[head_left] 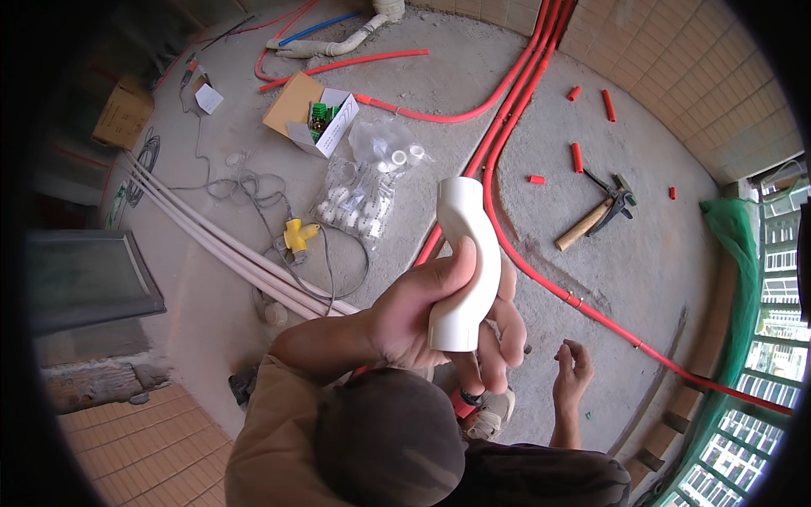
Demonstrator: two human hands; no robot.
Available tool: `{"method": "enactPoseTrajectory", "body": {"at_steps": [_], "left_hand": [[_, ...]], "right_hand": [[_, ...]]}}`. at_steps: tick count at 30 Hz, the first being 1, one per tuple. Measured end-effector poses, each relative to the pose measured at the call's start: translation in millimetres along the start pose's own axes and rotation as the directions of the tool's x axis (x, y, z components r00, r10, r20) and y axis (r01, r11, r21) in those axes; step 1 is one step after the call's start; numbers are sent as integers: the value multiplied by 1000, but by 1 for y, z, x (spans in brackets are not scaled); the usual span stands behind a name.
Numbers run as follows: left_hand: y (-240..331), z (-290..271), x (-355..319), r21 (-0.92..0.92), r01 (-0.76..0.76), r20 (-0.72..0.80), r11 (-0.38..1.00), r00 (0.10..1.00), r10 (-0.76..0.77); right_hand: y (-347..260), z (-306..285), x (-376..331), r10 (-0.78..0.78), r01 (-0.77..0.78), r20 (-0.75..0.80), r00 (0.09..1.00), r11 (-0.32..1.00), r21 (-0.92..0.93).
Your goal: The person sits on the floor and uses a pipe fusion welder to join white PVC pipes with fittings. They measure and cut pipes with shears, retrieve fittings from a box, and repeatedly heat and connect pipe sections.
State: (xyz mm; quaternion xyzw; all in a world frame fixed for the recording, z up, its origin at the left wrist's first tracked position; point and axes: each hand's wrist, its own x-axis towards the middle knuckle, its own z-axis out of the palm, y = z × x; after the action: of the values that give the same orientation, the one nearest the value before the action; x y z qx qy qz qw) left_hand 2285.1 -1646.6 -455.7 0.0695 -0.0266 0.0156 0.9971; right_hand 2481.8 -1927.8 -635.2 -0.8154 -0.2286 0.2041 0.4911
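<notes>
Bare concrete floor (439, 80) bounded by tan tiled walls along the upper right of the frame, a green net and railing at the right edge. Left hand (431, 317), centre frame: fingers and thumb clamped around a white curved pipe fitting (465, 262), held upright above the floor, its upper mouth just above centre. Right hand (573, 372), lower right of centre: empty, fingers loosely curled, clear of the fitting. Red conduits (515, 93) run from the top centre down past the fitting toward the lower right. Short red offcuts (577, 157) lie scattered at upper right; hammer (583, 224) and pliers (615, 203) lie beside them. Clear bags of white fittings (359, 198) sit at upper centre, an open cardboard box (308, 114) just above them. Pale pipes (220, 245) lie diagonally at left, a yellow connector (297, 237) on grey cable close by.
</notes>
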Motion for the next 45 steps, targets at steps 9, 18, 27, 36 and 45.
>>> {"method": "enactPoseTrajectory", "body": {"at_steps": [9,18,27,36,45], "left_hand": [[-7,-32,19,995,46,-69,86,953,294],[-64,-91,6,946,294,-211,-136,878,429],[-43,-91,-9,912,364,-217,-188,819,531],[139,-220,-78,326,888,51,-324,326,944],[135,-258,-85,12,894,138,-449,443,886]], "right_hand": [[-1,-7,1,-53,44,46,998,983,177],[-92,19,8,-535,491,317,783,845,212],[-92,20,20,-286,166,343,895,926,339],[-12,-33,24,200,-136,-109,974,895,425],[13,-27,-6,2,0,59,998,999,-35]]}}
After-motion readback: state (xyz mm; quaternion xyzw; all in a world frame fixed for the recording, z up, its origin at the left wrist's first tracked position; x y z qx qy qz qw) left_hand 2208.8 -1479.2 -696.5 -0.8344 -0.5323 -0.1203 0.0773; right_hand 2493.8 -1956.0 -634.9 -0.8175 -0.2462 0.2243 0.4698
